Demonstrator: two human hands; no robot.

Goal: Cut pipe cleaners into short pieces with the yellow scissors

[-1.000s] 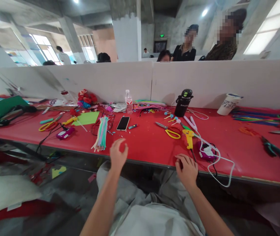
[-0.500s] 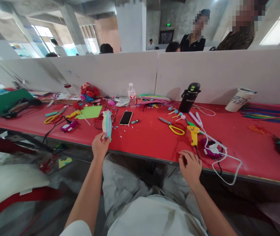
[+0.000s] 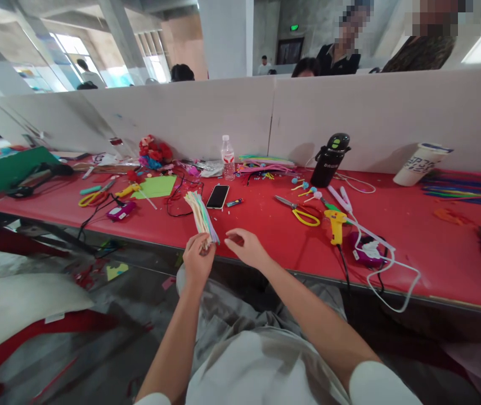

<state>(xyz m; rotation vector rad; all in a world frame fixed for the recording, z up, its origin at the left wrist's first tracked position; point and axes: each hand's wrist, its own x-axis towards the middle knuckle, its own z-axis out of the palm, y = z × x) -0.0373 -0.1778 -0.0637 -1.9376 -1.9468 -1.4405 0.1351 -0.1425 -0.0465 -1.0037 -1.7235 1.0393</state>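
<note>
My left hand (image 3: pixel 198 256) is closed around the lower end of a bundle of pastel pipe cleaners (image 3: pixel 202 212), cream, green and lilac. The bundle leans to the left over the table's front edge. Just to its right hovers my right hand (image 3: pixel 246 247), thumb and fingers apart, with nothing visible in it. Beyond the bundle lie a black-screened phone (image 3: pixel 217 197) and a small blue-and-dark tube-like item (image 3: pixel 234 202) on the red table (image 3: pixel 257 225).
To the right are yellow-handled scissors (image 3: pixel 299 211), a yellow glue gun (image 3: pixel 335 226) with cords, a black flask (image 3: pixel 329 160) and a white cup (image 3: pixel 421 164). A water bottle (image 3: pixel 227 157) stands near the partition (image 3: pixel 181 112). Green paper (image 3: pixel 158 186) lies left. People are beyond the partition.
My right hand has moved left from near the glue gun to beside the bundle. My left hand has shifted right with the pipe cleaners, which now tilt more. The view has shifted slightly.
</note>
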